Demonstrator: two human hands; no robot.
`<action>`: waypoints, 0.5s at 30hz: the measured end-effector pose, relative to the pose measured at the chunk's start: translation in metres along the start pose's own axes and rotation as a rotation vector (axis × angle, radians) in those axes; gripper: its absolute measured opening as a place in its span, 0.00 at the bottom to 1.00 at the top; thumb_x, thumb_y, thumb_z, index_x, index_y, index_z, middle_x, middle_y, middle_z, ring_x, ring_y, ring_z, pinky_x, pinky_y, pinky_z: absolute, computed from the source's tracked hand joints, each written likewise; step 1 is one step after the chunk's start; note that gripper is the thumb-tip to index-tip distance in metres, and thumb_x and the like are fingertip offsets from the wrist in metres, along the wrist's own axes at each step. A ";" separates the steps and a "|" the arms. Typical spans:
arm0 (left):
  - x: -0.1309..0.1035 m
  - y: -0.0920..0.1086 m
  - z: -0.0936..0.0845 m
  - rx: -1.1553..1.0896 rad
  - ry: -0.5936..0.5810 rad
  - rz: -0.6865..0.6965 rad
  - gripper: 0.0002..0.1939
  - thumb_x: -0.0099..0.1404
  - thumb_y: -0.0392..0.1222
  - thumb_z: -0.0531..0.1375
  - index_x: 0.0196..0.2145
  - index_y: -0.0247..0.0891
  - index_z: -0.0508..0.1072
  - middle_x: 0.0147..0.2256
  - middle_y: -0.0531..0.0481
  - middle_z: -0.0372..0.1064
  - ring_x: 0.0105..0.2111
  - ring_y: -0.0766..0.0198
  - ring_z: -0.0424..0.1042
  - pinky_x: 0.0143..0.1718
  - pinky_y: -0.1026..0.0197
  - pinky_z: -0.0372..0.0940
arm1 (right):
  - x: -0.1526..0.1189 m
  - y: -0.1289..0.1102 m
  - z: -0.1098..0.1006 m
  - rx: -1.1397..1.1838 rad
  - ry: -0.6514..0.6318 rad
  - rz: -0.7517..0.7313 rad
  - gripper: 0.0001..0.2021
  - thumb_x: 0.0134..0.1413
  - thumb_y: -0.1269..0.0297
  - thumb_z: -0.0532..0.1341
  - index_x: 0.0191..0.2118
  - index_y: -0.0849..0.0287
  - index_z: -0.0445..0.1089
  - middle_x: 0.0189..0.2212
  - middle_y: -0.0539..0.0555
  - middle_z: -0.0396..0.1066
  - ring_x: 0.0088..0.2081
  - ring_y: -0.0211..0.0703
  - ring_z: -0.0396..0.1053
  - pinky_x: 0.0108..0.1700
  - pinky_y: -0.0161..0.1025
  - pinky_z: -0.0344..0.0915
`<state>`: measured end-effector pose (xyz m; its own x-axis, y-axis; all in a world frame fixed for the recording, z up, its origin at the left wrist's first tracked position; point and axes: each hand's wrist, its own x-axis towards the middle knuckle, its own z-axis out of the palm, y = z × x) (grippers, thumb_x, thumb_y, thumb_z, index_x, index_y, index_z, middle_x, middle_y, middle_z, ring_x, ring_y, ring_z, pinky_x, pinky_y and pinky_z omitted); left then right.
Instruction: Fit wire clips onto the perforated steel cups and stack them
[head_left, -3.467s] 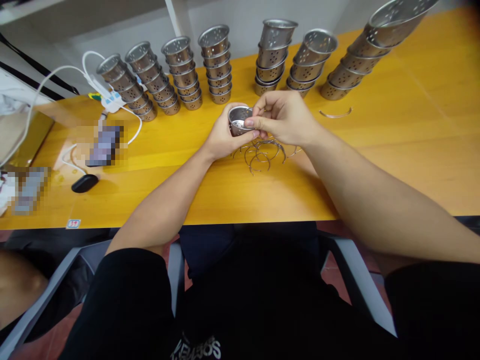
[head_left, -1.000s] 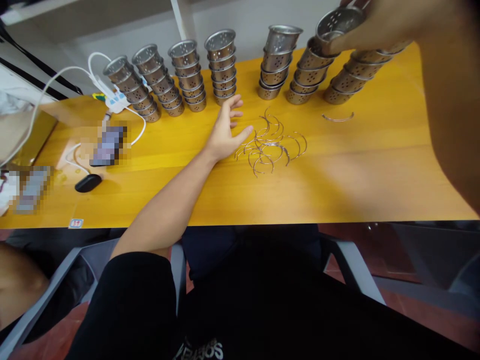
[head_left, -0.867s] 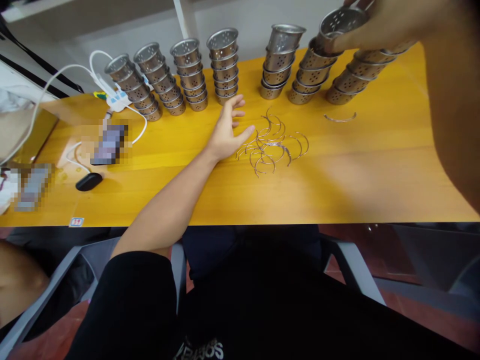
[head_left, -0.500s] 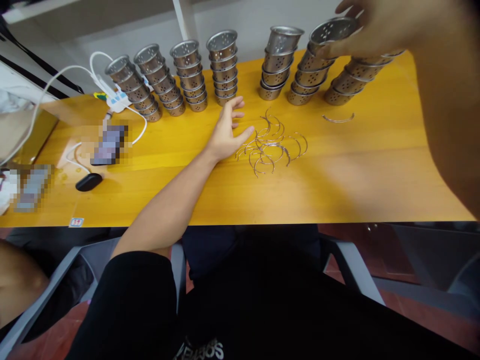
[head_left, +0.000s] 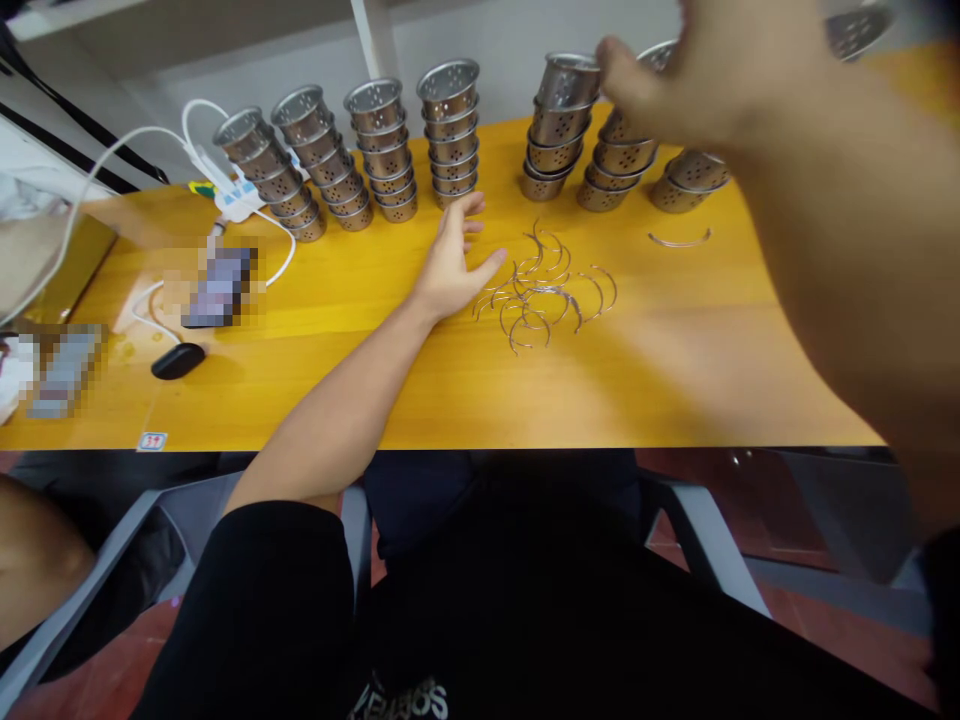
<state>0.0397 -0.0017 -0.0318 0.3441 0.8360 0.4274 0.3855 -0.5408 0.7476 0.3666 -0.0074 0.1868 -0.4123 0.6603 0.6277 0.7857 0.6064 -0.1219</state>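
My left hand [head_left: 457, 258] rests on the yellow table with its fingers apart and holds nothing. Just right of it lies a loose pile of thin curved metal wires [head_left: 551, 290]. One single curved wire [head_left: 680, 241] lies apart, farther right. My right hand [head_left: 694, 95] is raised over the right-hand stacks of perforated metal cups. Its thumb stretches left, near the rim of a cup stack [head_left: 556, 125]; its other fingers are out of the frame. Behind the hand, a second stack [head_left: 619, 160] and a third stack [head_left: 686, 180] are partly covered by hand and forearm.
Several more leaning cup stacks [head_left: 450, 130] stand along the back left. A power strip [head_left: 236, 200] with white cables, a phone [head_left: 221, 288], a black mouse-like object [head_left: 178, 361] and a number label [head_left: 152, 442] are on the left. Another person's arm [head_left: 37, 560] shows at lower left.
My right hand has moved left from around the top of a cup stack, its thumb now near the neighbouring stack. The left hand and the wires have stayed in place.
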 end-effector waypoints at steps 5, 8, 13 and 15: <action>0.004 -0.010 -0.008 0.063 0.045 -0.054 0.42 0.82 0.51 0.73 0.85 0.50 0.64 0.86 0.31 0.64 0.85 0.33 0.73 0.91 0.24 0.66 | 0.026 -0.051 0.063 0.099 -0.116 -0.011 0.37 0.71 0.83 0.76 0.81 0.64 0.78 0.80 0.72 0.73 0.56 0.60 0.89 0.68 0.63 0.89; 0.007 -0.016 -0.013 0.080 0.072 -0.033 0.39 0.82 0.49 0.74 0.83 0.48 0.66 0.84 0.30 0.66 0.86 0.35 0.71 0.95 0.26 0.63 | 0.041 -0.080 0.092 0.206 -0.146 0.181 0.35 0.84 0.71 0.78 0.86 0.58 0.71 0.82 0.68 0.69 0.67 0.51 0.83 0.77 0.53 0.83; 0.011 -0.028 -0.022 0.108 0.069 -0.005 0.37 0.81 0.46 0.74 0.81 0.47 0.70 0.82 0.31 0.68 0.89 0.35 0.68 0.99 0.27 0.54 | 0.064 -0.102 0.117 0.216 -0.182 0.395 0.27 0.88 0.69 0.80 0.79 0.60 0.72 0.78 0.64 0.77 0.73 0.45 0.79 0.87 0.53 0.73; 0.012 -0.031 -0.024 0.120 0.056 -0.001 0.37 0.79 0.45 0.76 0.79 0.48 0.73 0.86 0.32 0.66 0.92 0.34 0.63 1.00 0.27 0.48 | 0.071 -0.105 0.123 0.207 -0.169 0.421 0.23 0.89 0.68 0.80 0.75 0.60 0.72 0.77 0.64 0.80 0.70 0.44 0.80 0.84 0.52 0.76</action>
<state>0.0113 0.0270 -0.0372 0.2964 0.8385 0.4572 0.4867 -0.5445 0.6831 0.1984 0.0301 0.1498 -0.1609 0.9189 0.3602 0.7993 0.3354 -0.4986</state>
